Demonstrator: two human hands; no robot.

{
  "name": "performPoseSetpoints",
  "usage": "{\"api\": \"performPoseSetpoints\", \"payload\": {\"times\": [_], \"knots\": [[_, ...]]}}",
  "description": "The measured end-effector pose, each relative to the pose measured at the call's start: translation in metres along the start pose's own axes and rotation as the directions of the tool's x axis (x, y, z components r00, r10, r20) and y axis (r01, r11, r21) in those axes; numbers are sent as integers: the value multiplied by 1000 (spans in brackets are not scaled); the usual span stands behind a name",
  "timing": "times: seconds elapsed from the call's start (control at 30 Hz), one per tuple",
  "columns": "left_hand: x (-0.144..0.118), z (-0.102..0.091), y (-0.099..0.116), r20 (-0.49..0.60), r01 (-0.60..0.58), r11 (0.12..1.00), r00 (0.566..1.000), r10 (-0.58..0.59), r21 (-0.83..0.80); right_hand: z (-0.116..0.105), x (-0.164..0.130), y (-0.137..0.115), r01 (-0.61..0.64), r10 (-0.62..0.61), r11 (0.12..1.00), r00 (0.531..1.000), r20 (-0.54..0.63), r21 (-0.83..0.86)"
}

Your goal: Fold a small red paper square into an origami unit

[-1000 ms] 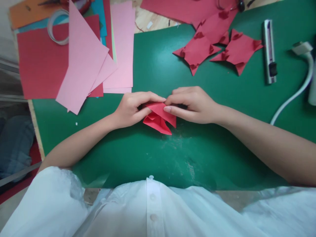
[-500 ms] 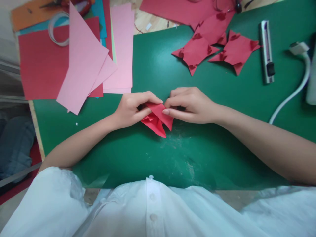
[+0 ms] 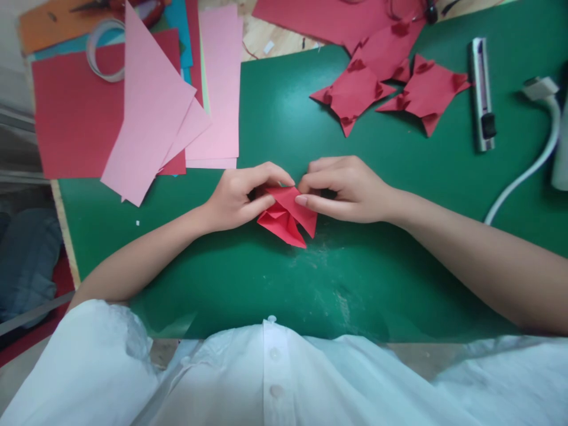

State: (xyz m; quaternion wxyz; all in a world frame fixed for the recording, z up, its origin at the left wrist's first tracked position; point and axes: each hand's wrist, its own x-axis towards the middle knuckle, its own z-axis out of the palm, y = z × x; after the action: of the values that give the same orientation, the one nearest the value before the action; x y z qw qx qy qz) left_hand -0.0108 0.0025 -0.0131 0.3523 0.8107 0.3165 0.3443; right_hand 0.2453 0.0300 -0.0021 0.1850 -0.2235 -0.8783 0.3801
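A piece of folded red paper (image 3: 288,214) is held between both hands just above the green table top (image 3: 248,284). Its flaps stand partly apart, with pointed corners toward my body. My left hand (image 3: 246,195) pinches its upper left side, thumb in front and fingers behind. On the right side, my right hand (image 3: 339,188) grips the paper between thumb and curled fingers. The fingertips of the two hands are close together, and the back of the paper is hidden. Beyond my hands lie pointed red paper stars (image 3: 355,94) with small curled folds.
At the upper left are pink paper sheets (image 3: 151,118), a red sheet (image 3: 80,118), a roll of tape (image 3: 92,53) and red-handled scissors (image 3: 153,15). A utility knife (image 3: 483,94) and a white cable (image 3: 544,136) lie to the right.
The folded red paper has shifted and turned slightly to the right, its lower flaps now spread a bit more. Both hands keep their grip and have barely moved.
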Motion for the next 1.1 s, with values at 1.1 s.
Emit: {"api": "performPoseSetpoints", "payload": {"times": [1.1], "knots": [[3, 4, -5, -112, -101, 995, 989, 101, 2, -1, 1, 1, 5, -5, 1000, 1000, 5, 17]]}}
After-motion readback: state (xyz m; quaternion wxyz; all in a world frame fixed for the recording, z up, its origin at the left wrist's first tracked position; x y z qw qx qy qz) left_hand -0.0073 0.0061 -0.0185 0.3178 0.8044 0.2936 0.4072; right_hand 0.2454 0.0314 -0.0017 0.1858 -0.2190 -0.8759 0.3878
